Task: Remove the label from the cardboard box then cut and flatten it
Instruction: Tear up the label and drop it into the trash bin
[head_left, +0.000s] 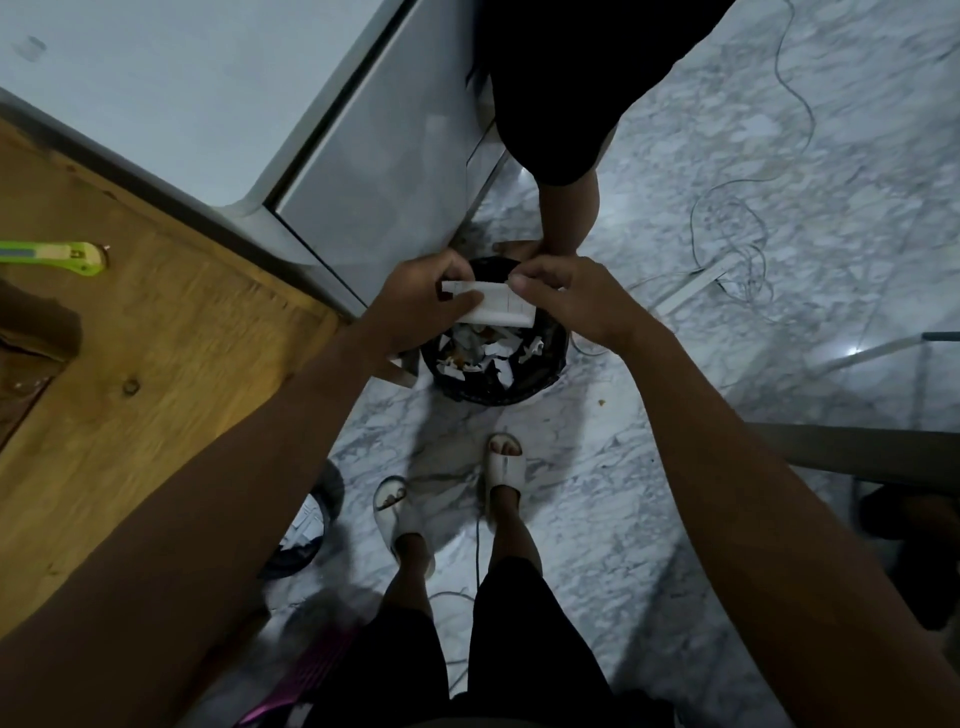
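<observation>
Both hands are out in front of the body, held over a black waste bin (545, 358) standing on the marble floor (779, 208). Left hand (415, 306) pinches the left end of a white label (501, 306), thumb on top, fingers curled beneath. Right hand (566, 296) pinches the label's right upper edge between thumb and forefinger. The label is creased or partly folded, with faint printed lines visible; it hangs directly above the bin opening, not touching the contents. The bin holds torn white paper scraps and some darker bits. A green utility knife (57, 256) lies on the wooden table (156, 338) at left, well apart from the hands. A brown cardboard edge (31, 338) shows at the far left of the table; blurred, so its condition cannot be judged. The wearer's feet in pale slides (506, 467) stand just short of the bin. A second person's leg (566, 218) stands just beyond the bin. Thin cables (737, 228) trail loosely across the floor at right.
</observation>
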